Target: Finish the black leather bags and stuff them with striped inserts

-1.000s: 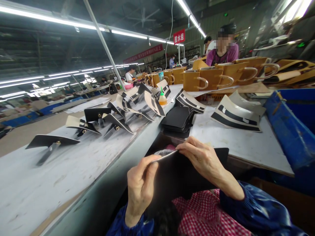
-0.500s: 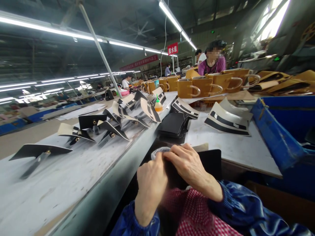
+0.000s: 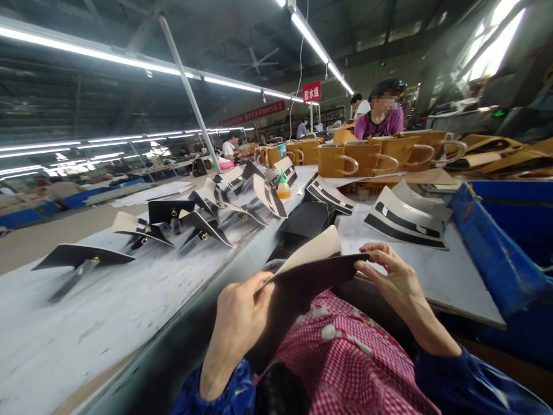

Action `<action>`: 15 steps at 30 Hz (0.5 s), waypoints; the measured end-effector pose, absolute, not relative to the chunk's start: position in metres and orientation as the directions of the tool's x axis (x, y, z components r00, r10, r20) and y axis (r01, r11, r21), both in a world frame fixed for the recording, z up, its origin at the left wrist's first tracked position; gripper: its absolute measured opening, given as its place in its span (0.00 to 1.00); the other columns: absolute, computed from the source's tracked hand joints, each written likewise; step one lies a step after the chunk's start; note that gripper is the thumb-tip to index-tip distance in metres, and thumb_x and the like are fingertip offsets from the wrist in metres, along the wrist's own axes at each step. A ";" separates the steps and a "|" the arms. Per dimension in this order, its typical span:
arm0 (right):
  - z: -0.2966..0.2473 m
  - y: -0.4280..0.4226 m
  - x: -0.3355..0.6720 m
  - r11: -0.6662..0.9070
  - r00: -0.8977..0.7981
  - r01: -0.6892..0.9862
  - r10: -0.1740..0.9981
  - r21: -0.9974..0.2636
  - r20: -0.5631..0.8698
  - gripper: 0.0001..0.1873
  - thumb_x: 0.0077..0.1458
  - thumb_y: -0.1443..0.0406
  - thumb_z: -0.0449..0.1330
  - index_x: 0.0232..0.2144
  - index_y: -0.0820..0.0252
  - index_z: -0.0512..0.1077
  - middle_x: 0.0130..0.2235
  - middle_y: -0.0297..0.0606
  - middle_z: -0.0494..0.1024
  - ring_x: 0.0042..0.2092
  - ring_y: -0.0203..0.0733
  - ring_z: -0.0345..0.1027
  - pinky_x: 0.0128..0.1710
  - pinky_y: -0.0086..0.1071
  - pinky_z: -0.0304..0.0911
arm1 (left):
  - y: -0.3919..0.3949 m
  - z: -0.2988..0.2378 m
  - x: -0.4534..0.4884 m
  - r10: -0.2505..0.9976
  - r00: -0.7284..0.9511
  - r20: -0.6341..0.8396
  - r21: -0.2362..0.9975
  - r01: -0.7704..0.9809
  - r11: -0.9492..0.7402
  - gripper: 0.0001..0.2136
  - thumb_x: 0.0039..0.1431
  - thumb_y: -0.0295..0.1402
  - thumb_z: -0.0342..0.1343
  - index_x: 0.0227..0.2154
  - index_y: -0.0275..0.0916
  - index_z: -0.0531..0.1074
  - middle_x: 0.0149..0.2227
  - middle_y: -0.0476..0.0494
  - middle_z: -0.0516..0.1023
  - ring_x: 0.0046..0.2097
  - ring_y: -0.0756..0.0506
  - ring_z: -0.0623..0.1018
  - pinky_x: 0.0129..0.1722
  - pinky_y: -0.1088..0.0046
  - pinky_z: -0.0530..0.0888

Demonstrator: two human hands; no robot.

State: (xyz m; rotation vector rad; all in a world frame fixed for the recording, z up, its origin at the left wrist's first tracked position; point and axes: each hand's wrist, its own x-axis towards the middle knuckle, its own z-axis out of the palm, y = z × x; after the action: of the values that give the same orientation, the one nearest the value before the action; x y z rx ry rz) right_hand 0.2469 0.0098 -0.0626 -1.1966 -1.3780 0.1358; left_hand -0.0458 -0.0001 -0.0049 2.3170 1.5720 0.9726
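Note:
A black flexible panel (image 3: 309, 282) with a cream side spans the space between my hands above my lap. My left hand (image 3: 237, 323) is closed on its left edge, thumb on the near side. At the far right corner, my right hand (image 3: 393, 279) pinches the panel between thumb and fingers. A cream flap (image 3: 317, 249) rises behind the black face; whether it belongs to the same piece I cannot tell. Just beyond lies a stack of black panels (image 3: 305, 222). A red checked apron (image 3: 341, 346) covers my lap.
Several curved panels (image 3: 142, 230) with metal clasps stand on the long white table (image 3: 99, 305) at left. A glue bottle (image 3: 283, 189) is among them. Cream panels (image 3: 406, 216) lie right, beside a blue bin (image 3: 496, 253). Behind, mustard bags (image 3: 363, 158) stand near a person (image 3: 382, 121).
My hands have moved apart from their close position, the right one going right. The panel is now stretched between them, with a cream flap showing behind it.

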 end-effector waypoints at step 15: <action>-0.031 -0.007 0.229 0.140 0.434 -0.253 0.901 -0.957 0.017 0.20 0.28 0.57 0.78 0.23 0.59 0.76 0.22 0.32 0.76 0.22 0.35 0.67 0.21 0.24 0.63 | -0.019 0.017 -0.047 0.833 0.401 0.382 0.698 0.466 -0.544 0.14 0.63 0.30 0.55 0.48 0.42 0.80 0.45 0.48 0.84 0.42 0.46 0.84 0.41 0.78 0.77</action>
State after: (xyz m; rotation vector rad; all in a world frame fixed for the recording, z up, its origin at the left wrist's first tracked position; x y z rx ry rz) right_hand 0.2294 -0.0072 -0.0314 -1.1244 -0.7245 0.9477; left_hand -0.0469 -0.0193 0.0167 2.1732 1.1068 0.9978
